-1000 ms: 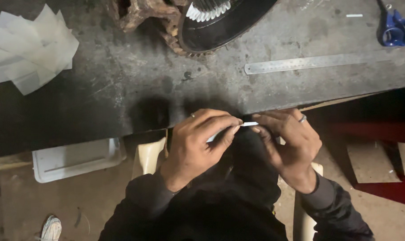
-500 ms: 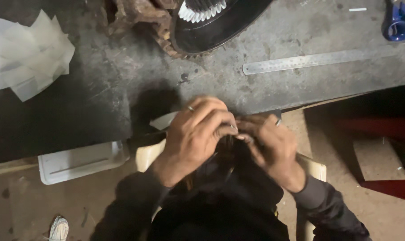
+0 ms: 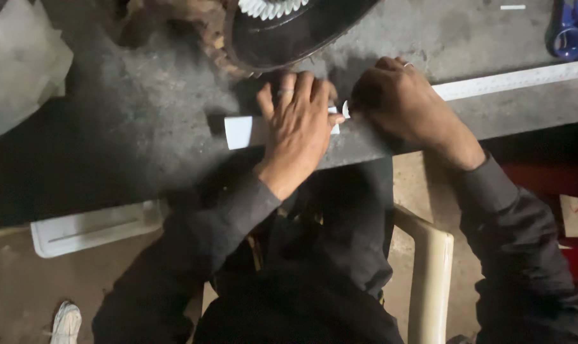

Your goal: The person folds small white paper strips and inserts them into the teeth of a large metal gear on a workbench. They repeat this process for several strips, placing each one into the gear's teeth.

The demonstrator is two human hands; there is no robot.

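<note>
A folded white paper strip (image 3: 241, 130) lies flat on the dark grey table (image 3: 142, 127) near its front edge. My left hand (image 3: 298, 124) presses down on the strip with fingers spread, covering its middle. My right hand (image 3: 400, 102) is curled at the strip's right end, where a small white bit shows under the fingers. Whether that hand pinches the paper or only touches it is hidden by the fingers. Both wrists are in dark sleeves.
A metal ruler (image 3: 512, 79) lies to the right of my right hand. Blue-handled scissors (image 3: 572, 35) sit at the far right corner. A large dark gear with white teeth (image 3: 289, 28) stands behind my hands. A white paper fan (image 3: 21, 64) lies at the left. A white tray (image 3: 91, 229) lies below the table.
Both hands moved from my lap up onto the table. The paper strip, held between the fingers before, now lies flat under my left hand.
</note>
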